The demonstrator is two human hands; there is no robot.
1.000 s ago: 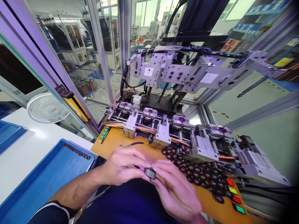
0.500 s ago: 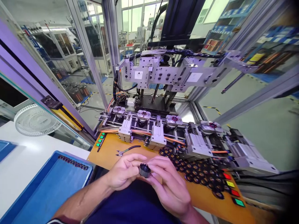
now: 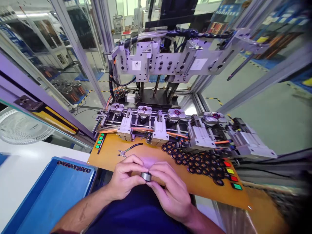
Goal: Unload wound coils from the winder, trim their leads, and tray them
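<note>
The left hand (image 3: 125,178) and right hand (image 3: 172,190) both pinch the ring (image 3: 146,176) from its sides, clamped on it in front of the shirt (image 3: 141,211), near the board (image 3: 207,191). Only fingertips (image 3: 143,169) bear it, so a slip on its smooth side could drop it; bouncing toward the parts (image 3: 195,162) or cutters (image 3: 124,152), it might get chipped or mixed in

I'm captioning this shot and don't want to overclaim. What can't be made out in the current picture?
All in the head view:
- Small grey part: its edges are covered by fingertips of the left hand and right hand; its far side faces away.
- White fan: cut off by the left edge.
- Blue tray: near end cut off by the bottom edge.
- White label: any print is too small to read.
</note>
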